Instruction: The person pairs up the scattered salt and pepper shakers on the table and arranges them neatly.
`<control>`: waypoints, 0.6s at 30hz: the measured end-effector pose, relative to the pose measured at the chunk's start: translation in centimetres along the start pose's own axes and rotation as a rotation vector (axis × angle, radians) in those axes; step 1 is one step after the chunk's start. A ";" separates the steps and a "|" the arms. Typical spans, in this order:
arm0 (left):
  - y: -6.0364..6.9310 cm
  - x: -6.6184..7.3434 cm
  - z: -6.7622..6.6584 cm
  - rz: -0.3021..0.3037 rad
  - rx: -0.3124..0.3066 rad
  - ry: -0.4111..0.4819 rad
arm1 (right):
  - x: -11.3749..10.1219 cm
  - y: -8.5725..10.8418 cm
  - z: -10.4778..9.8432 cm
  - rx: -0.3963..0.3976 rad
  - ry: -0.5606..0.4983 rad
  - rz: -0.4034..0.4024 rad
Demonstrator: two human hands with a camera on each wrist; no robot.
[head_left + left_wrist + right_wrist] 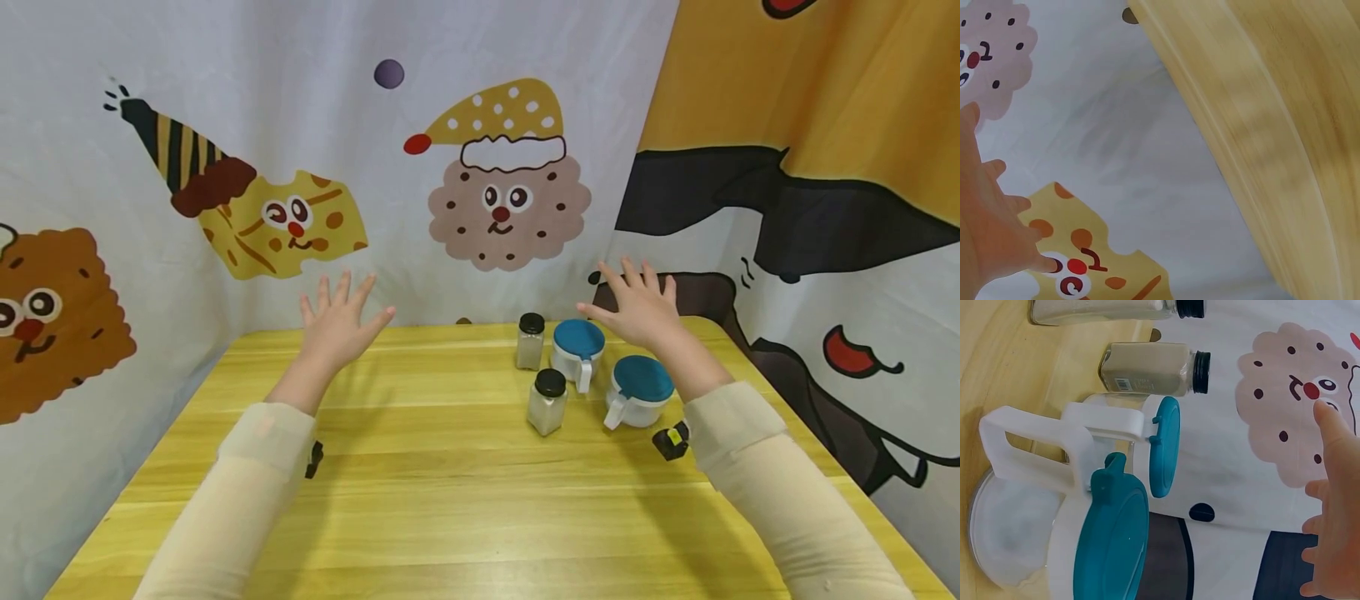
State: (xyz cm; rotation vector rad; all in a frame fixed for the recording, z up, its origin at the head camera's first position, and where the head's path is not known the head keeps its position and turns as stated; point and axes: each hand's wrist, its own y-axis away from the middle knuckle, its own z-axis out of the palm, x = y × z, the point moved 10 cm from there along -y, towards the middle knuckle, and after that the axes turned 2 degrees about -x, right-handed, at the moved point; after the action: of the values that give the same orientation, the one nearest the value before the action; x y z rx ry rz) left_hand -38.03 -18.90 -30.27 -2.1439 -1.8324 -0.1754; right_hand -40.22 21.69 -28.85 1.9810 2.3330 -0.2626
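Observation:
Both hands are raised above the table with fingers spread, holding nothing. The left hand [335, 327] hovers over the far left of the table, away from any object; the left wrist view shows its fingers against the curtain. The right hand [637, 310] is above and behind two white lidded jars with handles. One teal-lidded jar [577, 350] stands at the back, the other jar [637, 392] nearer and to the right. Left of them are two glass bottles with black caps, a rear bottle [529, 342] and a front bottle [547, 404], each with pale contents.
A wooden table [420, 500] spans the view. Behind it hangs a white curtain [397, 208] printed with cartoon biscuits and cheese. Small black devices show near each cuff, a left one [314, 460] and a right one [671, 440].

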 end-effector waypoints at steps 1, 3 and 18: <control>0.0 0.0 0.0 0.000 0.004 0.000 | 0.0 0.1 0.0 0.005 -0.005 -0.001; 0.0 0.0 0.0 -0.001 0.011 0.006 | 0.1 0.4 -0.1 0.012 -0.012 -0.002; 1.0 1.5 0.4 0.031 0.046 0.076 | 0.4 2.3 -0.3 0.091 -0.084 -0.013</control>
State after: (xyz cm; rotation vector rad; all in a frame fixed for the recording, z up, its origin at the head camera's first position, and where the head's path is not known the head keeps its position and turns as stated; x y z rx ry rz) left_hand -36.87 -17.47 -30.36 -2.1040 -1.7429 -0.2020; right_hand -38.00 22.48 -28.81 1.9541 2.3222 -0.4508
